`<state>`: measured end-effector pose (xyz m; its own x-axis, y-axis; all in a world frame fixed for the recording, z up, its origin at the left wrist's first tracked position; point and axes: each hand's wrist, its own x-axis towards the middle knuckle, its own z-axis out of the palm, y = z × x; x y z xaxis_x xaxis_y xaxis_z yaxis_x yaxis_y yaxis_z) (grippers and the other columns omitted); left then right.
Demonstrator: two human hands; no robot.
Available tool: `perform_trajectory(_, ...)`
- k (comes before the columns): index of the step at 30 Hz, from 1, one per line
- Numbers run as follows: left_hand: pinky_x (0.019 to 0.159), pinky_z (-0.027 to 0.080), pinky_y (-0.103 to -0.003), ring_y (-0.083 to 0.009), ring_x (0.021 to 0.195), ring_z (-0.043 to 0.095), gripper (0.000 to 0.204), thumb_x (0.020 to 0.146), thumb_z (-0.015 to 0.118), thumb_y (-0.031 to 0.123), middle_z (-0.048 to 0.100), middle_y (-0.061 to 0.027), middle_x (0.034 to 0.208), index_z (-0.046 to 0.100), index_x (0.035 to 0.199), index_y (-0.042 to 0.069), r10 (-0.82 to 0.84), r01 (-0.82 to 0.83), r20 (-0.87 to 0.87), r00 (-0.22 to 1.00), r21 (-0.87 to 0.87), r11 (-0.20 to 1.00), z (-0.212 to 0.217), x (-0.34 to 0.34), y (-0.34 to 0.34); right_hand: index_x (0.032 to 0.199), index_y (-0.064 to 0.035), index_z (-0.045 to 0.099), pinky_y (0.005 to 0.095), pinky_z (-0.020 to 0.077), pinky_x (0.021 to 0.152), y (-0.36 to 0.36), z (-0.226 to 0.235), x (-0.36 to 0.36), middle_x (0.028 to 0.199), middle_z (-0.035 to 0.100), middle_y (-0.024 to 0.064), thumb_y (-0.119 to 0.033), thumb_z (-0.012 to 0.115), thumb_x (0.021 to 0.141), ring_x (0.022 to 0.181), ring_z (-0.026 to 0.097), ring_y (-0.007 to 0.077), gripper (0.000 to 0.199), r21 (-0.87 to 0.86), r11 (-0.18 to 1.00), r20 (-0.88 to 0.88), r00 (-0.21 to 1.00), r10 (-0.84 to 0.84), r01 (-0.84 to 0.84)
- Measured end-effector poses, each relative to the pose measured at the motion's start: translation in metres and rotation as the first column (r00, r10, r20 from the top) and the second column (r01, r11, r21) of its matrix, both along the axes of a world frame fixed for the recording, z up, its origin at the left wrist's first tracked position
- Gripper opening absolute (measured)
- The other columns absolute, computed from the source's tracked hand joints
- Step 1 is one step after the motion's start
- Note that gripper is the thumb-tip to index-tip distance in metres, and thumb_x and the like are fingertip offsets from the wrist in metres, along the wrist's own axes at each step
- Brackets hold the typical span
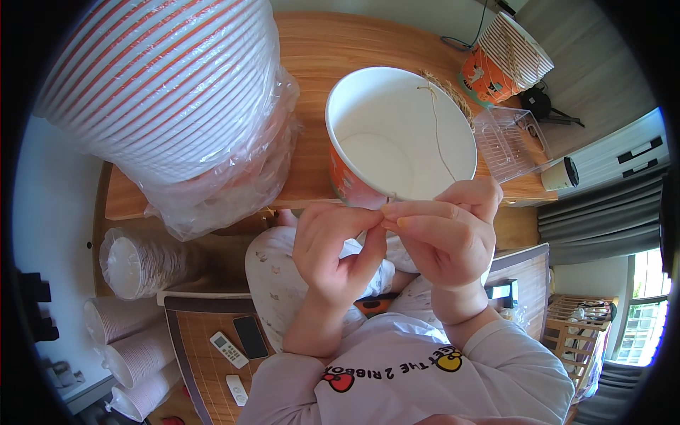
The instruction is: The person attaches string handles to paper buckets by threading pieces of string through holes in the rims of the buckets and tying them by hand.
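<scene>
A thin twine string, already threaded through the far rim of an open paper bucket on the table, was pinched at its near end by both hands, left and right fingertips meeting, apparently not yet fastened, a wrapped bucket stack beyond.

Your upper left, tall stack of red-striped white paper bowls in clear plastic wrap, more wrapped cup stacks lower left, dark phone screen below you.

Wrapped stack of striped paper bowls, clear plastic tray, remote control.
</scene>
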<state>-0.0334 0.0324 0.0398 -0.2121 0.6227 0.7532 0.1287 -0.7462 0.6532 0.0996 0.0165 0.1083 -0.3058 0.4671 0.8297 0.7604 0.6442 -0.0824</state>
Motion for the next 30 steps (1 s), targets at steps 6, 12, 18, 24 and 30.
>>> perform_trajectory(6,0.063,0.045,-0.032,-0.0222,0.065,0.056,0.023,0.062,0.071,-0.007,0.065,-0.0034,0.076,0.064,0.080,0.005,-0.026,0.030,0.075,0.997,-0.055,0.998,0.001,0.001,-0.003,0.094,-0.0210,0.065,0.0274,0.0301,0.077,0.001,0.002,-0.001,0.092,0.070,-0.0123,-0.016,0.076,0.066,0.081,0.052,0.0100,0.031,-0.032,0.999,0.043,0.999,0.008,-0.007)
perform_trajectory(12,0.060,0.043,-0.029,-0.0188,0.064,0.056,0.022,0.065,0.071,-0.009,0.064,-0.0051,0.077,0.064,0.083,0.003,-0.087,0.117,0.187,0.979,-0.151,0.982,-0.006,0.003,-0.003,0.086,-0.0188,0.060,0.0287,0.0346,0.076,-0.005,-0.006,0.002,0.088,0.072,-0.0079,-0.014,0.083,0.068,0.077,0.050,0.0149,0.029,0.000,0.999,-0.097,0.994,0.051,-0.051)
perform_trajectory(18,0.059,0.042,-0.028,-0.0177,0.064,0.056,0.022,0.067,0.070,-0.010,0.064,-0.0054,0.077,0.064,0.084,0.002,-0.116,0.150,0.218,0.969,-0.147,0.978,-0.005,0.004,-0.003,0.080,-0.0187,0.060,0.0301,0.0341,0.076,-0.008,0.000,0.001,0.089,0.073,-0.0092,-0.019,0.082,0.069,0.078,0.052,0.0142,0.024,-0.057,0.998,0.076,0.997,-0.021,0.025)
perform_trajectory(24,0.061,0.042,-0.030,-0.0197,0.066,0.056,0.020,0.068,0.070,-0.008,0.064,-0.0054,0.078,0.063,0.084,0.003,-0.099,0.114,0.158,0.982,-0.088,0.990,-0.005,0.003,-0.002,0.091,-0.0189,0.059,0.0295,0.0343,0.076,-0.006,0.001,-0.002,0.090,0.073,-0.0093,-0.012,0.081,0.070,0.077,0.051,0.0145,0.031,-0.079,0.997,0.035,0.999,-0.019,0.022)
perform_trajectory(30,0.064,0.043,-0.033,-0.0231,0.068,0.057,0.017,0.070,0.067,-0.006,0.064,-0.0061,0.079,0.063,0.085,0.003,-0.112,0.122,0.135,0.985,-0.071,0.990,-0.003,0.002,-0.004,0.093,-0.0182,0.057,0.0290,0.0352,0.075,-0.002,0.002,-0.002,0.087,0.073,-0.0084,-0.006,0.083,0.066,0.080,0.050,0.0154,0.039,-0.079,0.996,-0.025,0.999,0.033,-0.035)
